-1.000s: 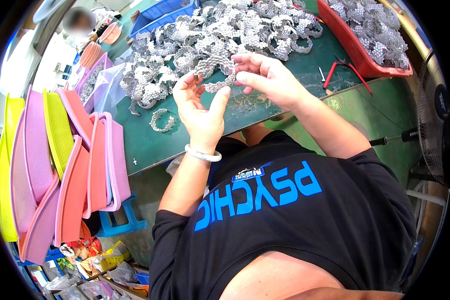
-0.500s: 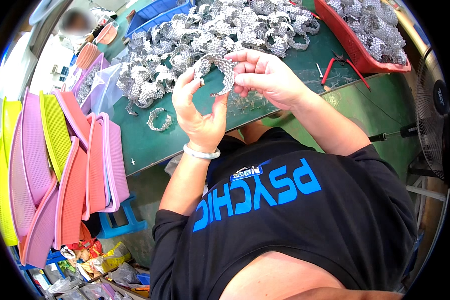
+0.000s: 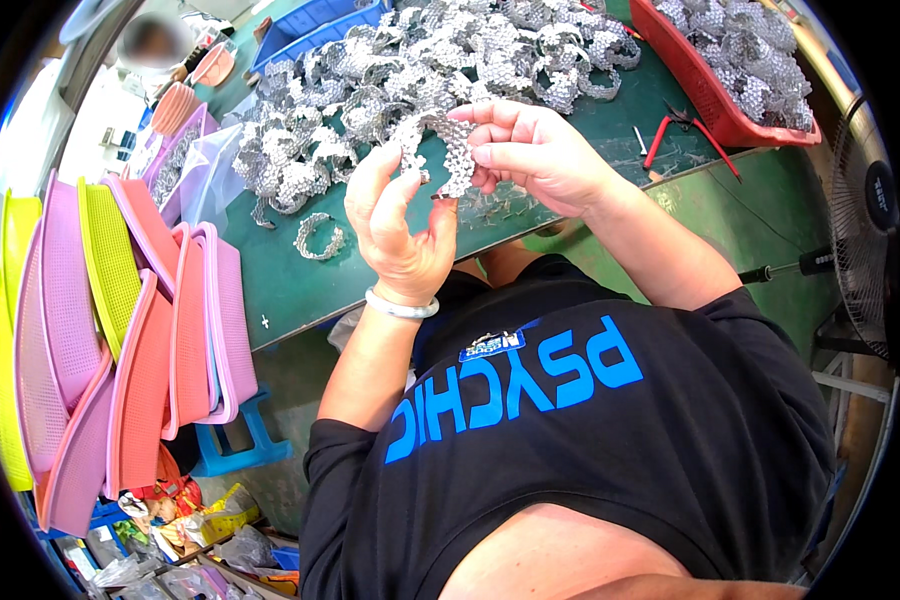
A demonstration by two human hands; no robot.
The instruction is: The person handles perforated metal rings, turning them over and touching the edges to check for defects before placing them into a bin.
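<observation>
A silver sparkly band, studded like a rhinestone strip, is bent into an arch between both hands above the green table. My left hand pinches its left end with the fingertips; a pale bracelet circles that wrist. My right hand grips the band's right end with thumb and fingers. Just beyond the hands lies a big heap of similar silver bands. One finished silver ring lies alone on the table to the left of my left hand.
A red tray with more silver pieces stands at the back right, red-handled pliers beside it. Pink, orange and yellow mesh baskets lean at the left. A fan stands at right. Another person sits far back left.
The band has risen a little and bent into a tighter arch as both hands worked it; my left fingers have shifted up along its left end.
</observation>
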